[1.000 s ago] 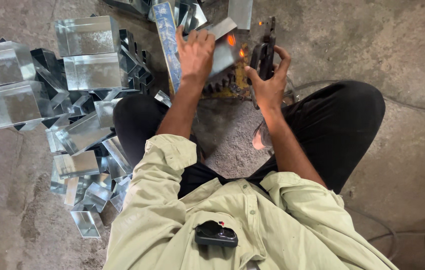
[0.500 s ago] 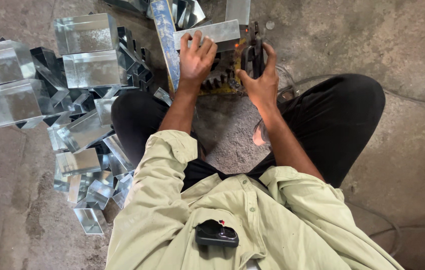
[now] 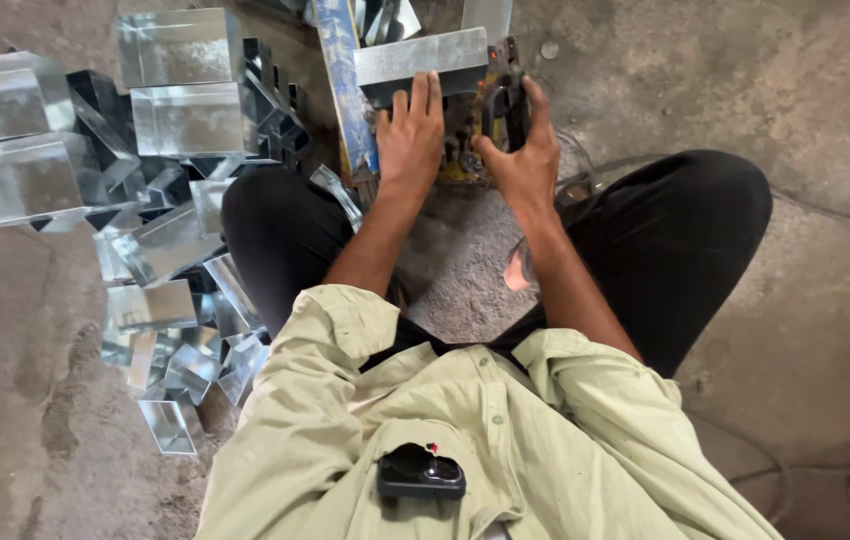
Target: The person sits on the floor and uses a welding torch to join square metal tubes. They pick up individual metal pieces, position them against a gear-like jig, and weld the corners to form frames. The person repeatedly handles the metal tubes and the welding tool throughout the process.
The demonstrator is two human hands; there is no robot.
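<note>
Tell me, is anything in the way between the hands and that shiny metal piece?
Nothing visible is. The left hand already lies flat on the metal piece, fingers touching it. The right hand is beside it, wrapped around the dark tool.

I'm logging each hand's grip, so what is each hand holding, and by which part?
Left hand presses flat on the lower edge of the grey metal sheet piece. Right hand wraps the dark tool around its body.

The orange glow seen a second ago at 12 o'clock is gone. The left hand (image 3: 411, 140) has flattened, pressing the sheet (image 3: 421, 58), which now lies level instead of tilted. The right hand (image 3: 525, 150) has slid down the tool (image 3: 505, 100)
</note>
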